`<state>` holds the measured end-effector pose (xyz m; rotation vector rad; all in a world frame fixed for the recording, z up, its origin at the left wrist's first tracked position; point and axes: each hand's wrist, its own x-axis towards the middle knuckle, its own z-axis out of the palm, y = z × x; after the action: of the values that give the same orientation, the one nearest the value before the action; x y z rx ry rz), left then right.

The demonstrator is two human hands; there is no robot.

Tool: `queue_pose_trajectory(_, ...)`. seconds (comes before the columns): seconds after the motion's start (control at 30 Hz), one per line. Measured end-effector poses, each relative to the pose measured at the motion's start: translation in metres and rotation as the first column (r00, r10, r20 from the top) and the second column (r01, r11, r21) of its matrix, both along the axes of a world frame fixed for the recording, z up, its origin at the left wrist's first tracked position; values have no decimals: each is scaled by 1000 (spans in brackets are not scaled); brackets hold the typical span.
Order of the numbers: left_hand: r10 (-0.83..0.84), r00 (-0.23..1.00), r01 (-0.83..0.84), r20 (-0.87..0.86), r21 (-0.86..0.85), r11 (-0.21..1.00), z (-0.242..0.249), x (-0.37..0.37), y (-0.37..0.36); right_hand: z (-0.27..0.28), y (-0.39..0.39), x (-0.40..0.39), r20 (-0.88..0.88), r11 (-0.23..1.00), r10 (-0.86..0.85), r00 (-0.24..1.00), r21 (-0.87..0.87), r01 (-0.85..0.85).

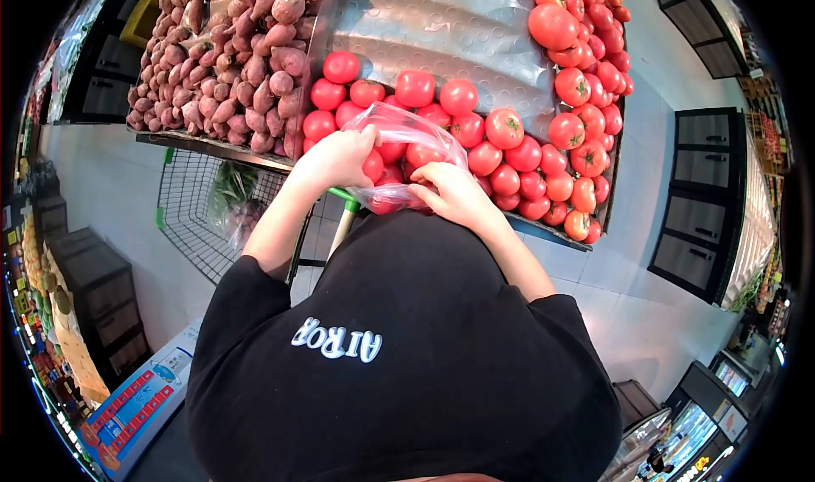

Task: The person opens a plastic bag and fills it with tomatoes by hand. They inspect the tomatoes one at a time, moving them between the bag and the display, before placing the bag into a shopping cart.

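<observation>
A clear plastic bag (407,127) is held in front of my body, over the near edge of the tomato display. Red tomatoes (423,153) show within and through its thin film. My left hand (341,157) pinches the left side of the bag's rim, thumb and fingers together. On the other side, my right hand (454,195) has its fingers curled on the bag's right edge, close to the tomatoes. More loose tomatoes (415,88) lie just beyond the bag, and a thick row of them (586,125) runs along the right side of the display.
Sweet potatoes (229,66) are heaped in the bin at left. A silver padded liner (441,36) covers the display's middle. Below left stands a wire shopping cart (191,210) with a green handle, carrying bagged leafy greens (233,189). Dark cabinets (698,202) stand across the aisle at right.
</observation>
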<state>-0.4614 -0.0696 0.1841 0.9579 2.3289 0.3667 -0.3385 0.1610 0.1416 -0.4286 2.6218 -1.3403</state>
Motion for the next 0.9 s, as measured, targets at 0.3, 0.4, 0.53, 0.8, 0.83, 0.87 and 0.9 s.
queue_pose_trajectory(0.3,29,907,-313,421,625,715,1,8,-16,11,3,-1,-18,997,-47,999,-64,45)
queue_pose_trajectory(0.4,-33,697,-603,716,611,513,3,19,-15,43,0,-1,-80,966,-182,980,-200,163)
queue_pose_trajectory(0.53,-294,384,-863,875,454,223,3,42,9,69,0,-4,-301,958,-233,925,-237,164)
queue_pose_trajectory(0.8,-324,-134,-939,937,-16,343,4,64,24,91,-12,-7,-250,952,-153,956,-298,74)
queue_pose_trajectory(0.83,-356,-148,-941,922,-20,338,3,66,27,91,-12,-6,-214,954,-152,965,-287,87)
queue_pose_trajectory(0.87,-389,-162,-942,907,-25,334,0,67,29,90,-12,-6,-196,951,-151,969,-296,88)
queue_pose_trajectory(0.9,-421,-175,-943,890,-30,330,-1,68,31,90,-12,-5,-179,949,-149,972,-303,90)
